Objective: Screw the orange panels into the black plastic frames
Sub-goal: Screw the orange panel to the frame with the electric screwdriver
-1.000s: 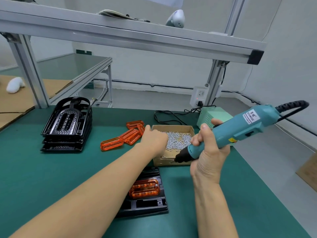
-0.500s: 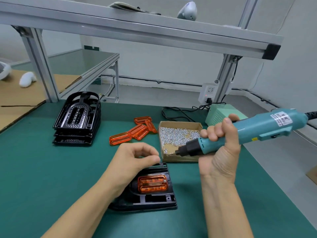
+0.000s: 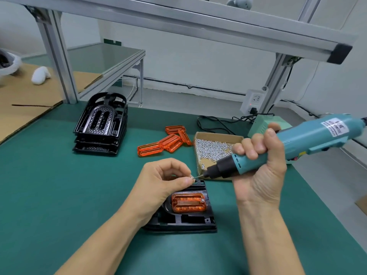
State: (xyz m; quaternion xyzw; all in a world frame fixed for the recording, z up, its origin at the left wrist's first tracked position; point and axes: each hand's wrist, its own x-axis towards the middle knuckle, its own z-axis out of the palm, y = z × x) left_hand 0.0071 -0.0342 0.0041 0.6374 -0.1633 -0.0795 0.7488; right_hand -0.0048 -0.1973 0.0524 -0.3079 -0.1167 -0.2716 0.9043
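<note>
A black plastic frame (image 3: 190, 221) lies on the green mat near me with an orange panel (image 3: 188, 202) seated in it; one screw shows at the panel's upper right corner. My left hand (image 3: 164, 181) pinches a small screw (image 3: 192, 177) just above the frame's far edge. The bit of the teal electric screwdriver (image 3: 278, 147) meets that screw. My right hand (image 3: 260, 171) grips the screwdriver's body, which slants down to the left.
A cardboard box of screws (image 3: 214, 153) sits behind the frame. Several loose orange panels (image 3: 164, 142) lie to its left, and a stack of black frames (image 3: 101, 128) stands farther left. A green power unit (image 3: 262, 124), cables and aluminium posts line the back.
My left hand came back from the screw box with a screw and now holds it at the screwdriver bit. The right hand brought the screwdriver's tip down to the screw.
</note>
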